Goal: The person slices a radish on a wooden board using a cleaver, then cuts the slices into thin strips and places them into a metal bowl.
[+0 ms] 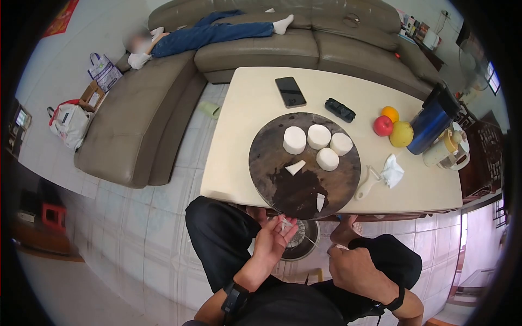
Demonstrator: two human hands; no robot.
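My left hand (266, 245) is palm up just past the near edge of the table, with small cut white pieces (285, 223) held at its curled fingers. My right hand (356, 271) is closed in a fist over my right knee, around what looks like a thin knife (312, 240), seen edge-on and pointing toward the left hand. Below the hands, a metal bowl (299, 251) on the floor contains white bits. Several thick white radish-like rounds (294, 140) stand on the dark round cutting board (266, 179), along with a white wedge (295, 168) and a smaller white piece (321, 202).
A peeler (368, 183) and crumpled tissue (392, 171) lie right of the board. Behind are a phone (291, 92), a black case (340, 110), fruit (383, 125), a blue jug (433, 119) and a pitcher (441, 149). A person (212, 41) lies on the sofa (255, 53).
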